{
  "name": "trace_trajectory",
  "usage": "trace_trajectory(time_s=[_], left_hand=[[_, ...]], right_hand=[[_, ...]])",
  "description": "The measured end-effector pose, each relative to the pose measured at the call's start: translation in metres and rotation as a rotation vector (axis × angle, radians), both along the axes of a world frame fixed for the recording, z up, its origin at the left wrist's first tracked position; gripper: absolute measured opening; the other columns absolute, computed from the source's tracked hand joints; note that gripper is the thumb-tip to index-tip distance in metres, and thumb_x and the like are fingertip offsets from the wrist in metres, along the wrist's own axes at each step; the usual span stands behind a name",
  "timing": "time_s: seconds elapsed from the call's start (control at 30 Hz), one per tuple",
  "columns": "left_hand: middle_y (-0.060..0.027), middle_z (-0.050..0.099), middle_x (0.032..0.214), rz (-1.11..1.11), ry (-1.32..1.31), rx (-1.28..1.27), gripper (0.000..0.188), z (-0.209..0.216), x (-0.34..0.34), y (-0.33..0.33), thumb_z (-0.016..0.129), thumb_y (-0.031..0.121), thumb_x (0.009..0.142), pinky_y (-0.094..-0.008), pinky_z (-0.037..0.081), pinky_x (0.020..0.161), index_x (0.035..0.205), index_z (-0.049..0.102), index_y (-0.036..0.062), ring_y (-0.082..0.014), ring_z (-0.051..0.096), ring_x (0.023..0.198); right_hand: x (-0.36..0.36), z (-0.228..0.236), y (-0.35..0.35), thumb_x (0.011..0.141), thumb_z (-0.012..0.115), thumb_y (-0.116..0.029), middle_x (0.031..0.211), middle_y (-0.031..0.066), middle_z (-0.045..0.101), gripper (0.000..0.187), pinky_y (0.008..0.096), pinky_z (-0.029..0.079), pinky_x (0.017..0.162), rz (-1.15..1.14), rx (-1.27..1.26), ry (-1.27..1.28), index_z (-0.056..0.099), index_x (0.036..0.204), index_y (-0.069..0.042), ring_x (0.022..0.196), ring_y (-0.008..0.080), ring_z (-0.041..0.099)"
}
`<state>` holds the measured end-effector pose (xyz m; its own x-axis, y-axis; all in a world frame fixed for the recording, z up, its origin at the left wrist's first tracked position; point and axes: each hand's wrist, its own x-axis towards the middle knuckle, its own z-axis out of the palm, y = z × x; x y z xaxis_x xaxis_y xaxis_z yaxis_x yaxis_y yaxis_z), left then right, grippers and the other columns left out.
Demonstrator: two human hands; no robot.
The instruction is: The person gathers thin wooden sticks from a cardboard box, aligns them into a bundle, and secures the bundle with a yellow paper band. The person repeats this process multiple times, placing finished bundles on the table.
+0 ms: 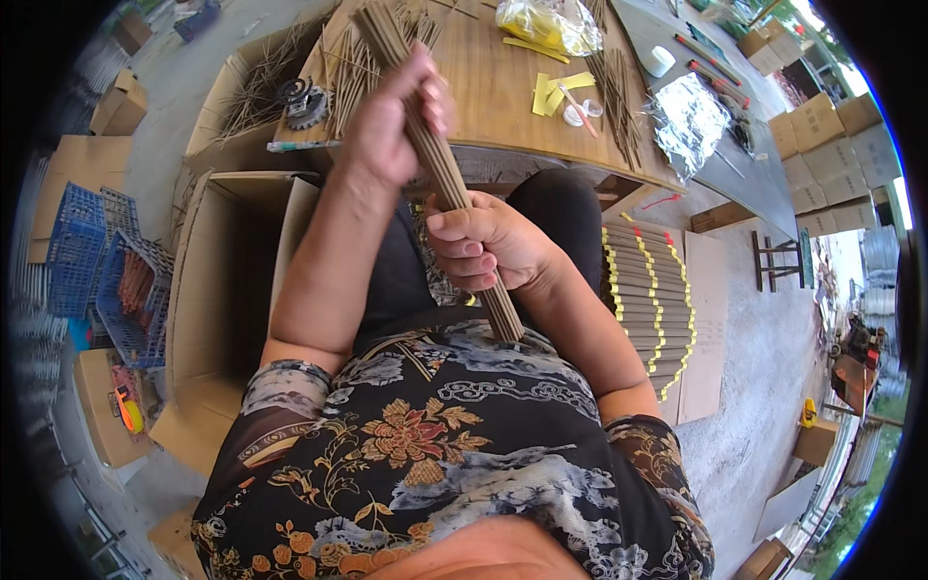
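Note:
I hold a long bundle of thin brown sticks (440, 164) slanting from the table down to my lap. My left hand (391, 121) is closed around its upper part, just over the table's front edge. My right hand (488, 246) grips the bundle lower down, above my black-clad knees. The bundle's lower end rests against my patterned blouse. More loose sticks (353, 68) lie spread on the wooden table (493, 97).
On the table lie yellow paper strips (556, 92), a clear bag with yellow contents (551, 24) and a silver foil bag (688, 121). An open cardboard box (217, 290) stands at my left, blue crates (92, 261) beyond it. Finished wrapped bundles (648, 300) lie at my right.

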<state>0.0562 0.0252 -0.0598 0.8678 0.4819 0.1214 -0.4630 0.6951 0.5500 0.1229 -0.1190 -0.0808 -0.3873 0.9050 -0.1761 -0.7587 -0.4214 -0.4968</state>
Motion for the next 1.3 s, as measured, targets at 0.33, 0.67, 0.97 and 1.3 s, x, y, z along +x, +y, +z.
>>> trace_trajectory(time_s=[0.33,0.67,0.97,1.3], left_hand=[[0.0037,0.041,0.051,0.445,0.324,0.083,0.027,-0.001,0.005,-0.016,0.06,0.026,0.082,-0.0218,0.032,0.038,0.066,0.043,0.0134,-0.0067,0.037,0.041],[0.0029,0.042,0.053,0.076,0.161,0.011,0.026,-0.01,0.004,-0.012,0.056,0.028,0.085,-0.0203,0.031,0.038,0.068,0.045,0.012,-0.0062,0.038,0.041],[0.003,0.042,0.053,0.253,0.378,0.056,0.028,-0.005,0.009,-0.02,0.059,0.028,0.083,-0.0223,0.033,0.042,0.066,0.044,0.0121,-0.008,0.04,0.045],[0.0016,0.041,0.057,-0.077,-0.091,-0.044,0.026,-0.004,-0.003,0.011,0.049,0.027,0.089,-0.021,0.034,0.042,0.073,0.045,0.0066,-0.0074,0.038,0.045]], right_hand=[[0.0,-0.011,0.0,0.081,0.058,-0.016,0.054,0.0012,0.045,0.02,0.0232,0.036,0.037,-0.291,0.073,-1.058,0.044,0.072,-0.004,0.04,0.0077,0.041],[0.001,-0.01,-0.01,0.08,0.058,-0.014,0.051,0.0015,0.041,0.022,0.0247,0.034,0.032,-0.151,-0.026,-0.484,0.042,0.068,-0.004,0.036,0.0093,0.038],[0.0,-0.014,-0.009,0.08,0.057,-0.015,0.053,0.0028,0.044,0.019,0.0253,0.036,0.034,-0.23,0.013,-0.777,0.046,0.072,-0.003,0.038,0.0101,0.041],[0.0,-0.009,-0.016,0.081,0.056,-0.013,0.051,-0.0019,0.041,0.017,0.0211,0.032,0.032,-0.067,-0.014,-0.364,0.045,0.069,-0.007,0.037,0.007,0.039]])
